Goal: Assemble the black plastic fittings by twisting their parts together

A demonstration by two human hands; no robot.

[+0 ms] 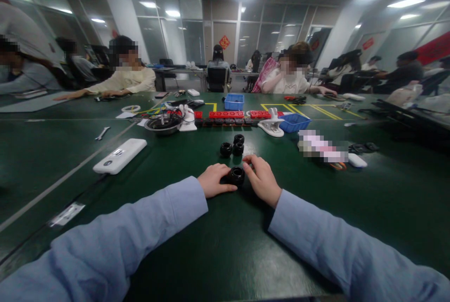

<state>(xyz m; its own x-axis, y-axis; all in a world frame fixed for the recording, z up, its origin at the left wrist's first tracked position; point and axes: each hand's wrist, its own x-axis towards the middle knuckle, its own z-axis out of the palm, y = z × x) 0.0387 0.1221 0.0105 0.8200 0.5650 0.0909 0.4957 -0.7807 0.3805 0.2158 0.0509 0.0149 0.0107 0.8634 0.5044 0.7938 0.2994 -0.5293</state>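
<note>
A small black wheel that looks like a toy tire (236,176) rests on the green table in front of me. My left hand (214,181) has it from the left, thumb on the near side and fingers behind. Close to its right side is my right hand (260,177), fingers curved and apart, with nothing visible in them. Just beyond are several more black wheels: one on the left (226,149), one on the right (238,148) and one behind (239,139).
Left of me lies a white power bank (120,156), with a wrench (102,133) farther off. Across the middle run a metal bowl (163,124), red power strips (227,115), white clamps (272,124) and blue bins (294,122). Other people sit at the far side.
</note>
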